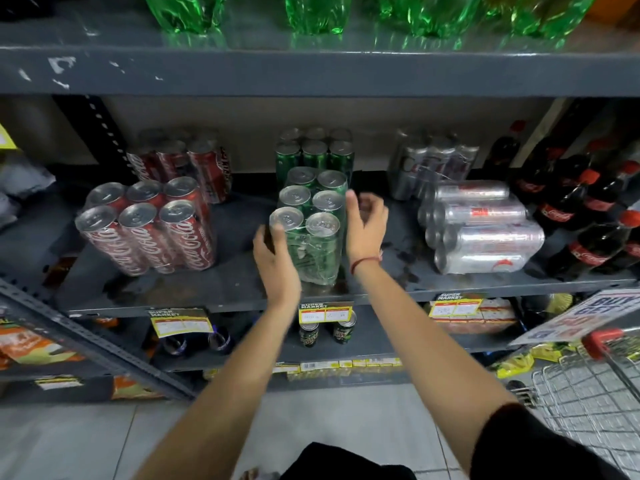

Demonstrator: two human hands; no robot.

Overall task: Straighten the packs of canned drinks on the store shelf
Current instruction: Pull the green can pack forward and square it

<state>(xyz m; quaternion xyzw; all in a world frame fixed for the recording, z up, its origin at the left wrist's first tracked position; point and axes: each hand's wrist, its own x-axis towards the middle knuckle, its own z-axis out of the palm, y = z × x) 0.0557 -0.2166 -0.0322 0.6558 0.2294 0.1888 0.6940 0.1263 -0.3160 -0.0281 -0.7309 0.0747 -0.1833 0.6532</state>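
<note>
A shrink-wrapped pack of green cans [313,216] stands upright in the middle of the grey shelf [207,292]. My left hand [275,261] presses flat against its left side. My right hand [365,223] is at its right side, thumb touching the wrap, fingers curled and holding nothing. Behind it stands a second green pack [315,150]. To the left, a red cola pack [145,230] stands turned at an angle, with another red pack [187,161] behind it. On the right a silver pack [481,226] lies on its side in front of an upright silver pack [429,161].
Dark cola bottles [588,209] crowd the shelf's right end. Green bottles [311,12] stand on the shelf above. Price tags [325,311] hang on the shelf's front edge, loose cans sit below. A wire shopping cart [588,393] is at lower right.
</note>
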